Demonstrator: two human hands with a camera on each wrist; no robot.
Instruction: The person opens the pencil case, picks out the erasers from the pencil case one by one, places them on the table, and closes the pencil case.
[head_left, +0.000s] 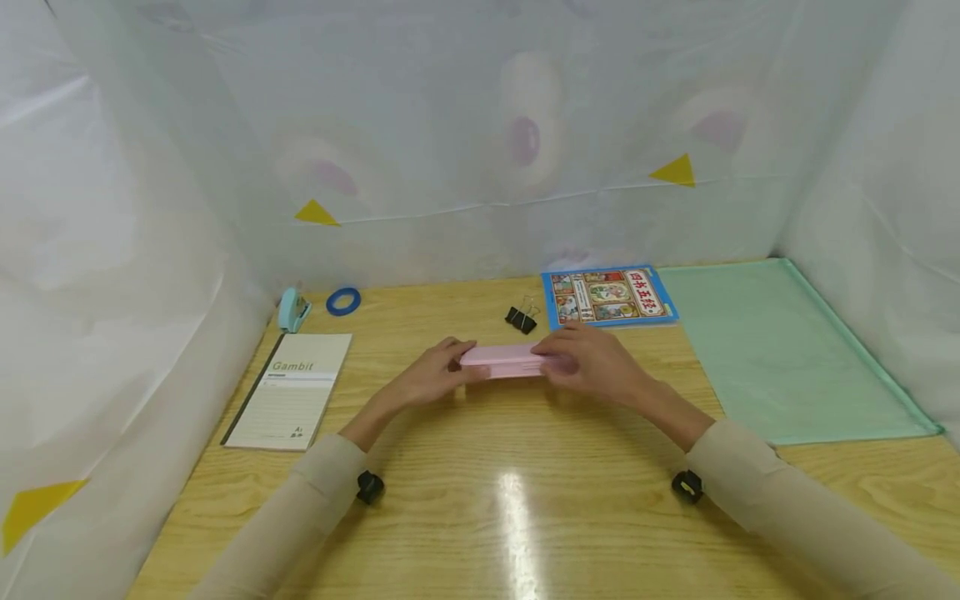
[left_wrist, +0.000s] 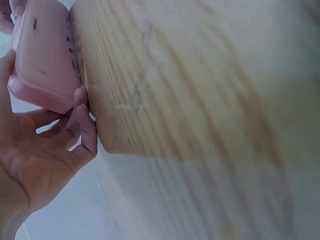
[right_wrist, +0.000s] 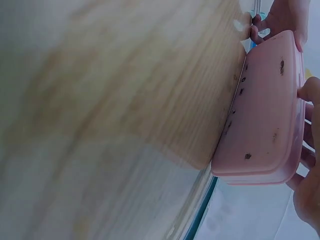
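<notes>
Both hands hold a pink plastic pencil case (head_left: 501, 360), a long box with rounded corners, over the middle of the wooden table. My left hand (head_left: 433, 373) grips its left end, thumb on the near side and fingers behind. At the right end, my right hand (head_left: 600, 365) grips it with the thumb on the near side and fingers over the top. Small dark marks dot the underside of the case (right_wrist: 262, 115) in the right wrist view. Its lower edge lies close along the tabletop (left_wrist: 150, 100) in the left wrist view.
Behind the case are a black binder clip (head_left: 521, 319) and a blue picture book (head_left: 609, 297). A green mesh folder (head_left: 795, 358) lies right. On the left are a notebook (head_left: 288, 392), a light-blue stapler (head_left: 292, 311) and a blue tape roll (head_left: 343, 302). White sheeting (head_left: 450, 125) surrounds the table.
</notes>
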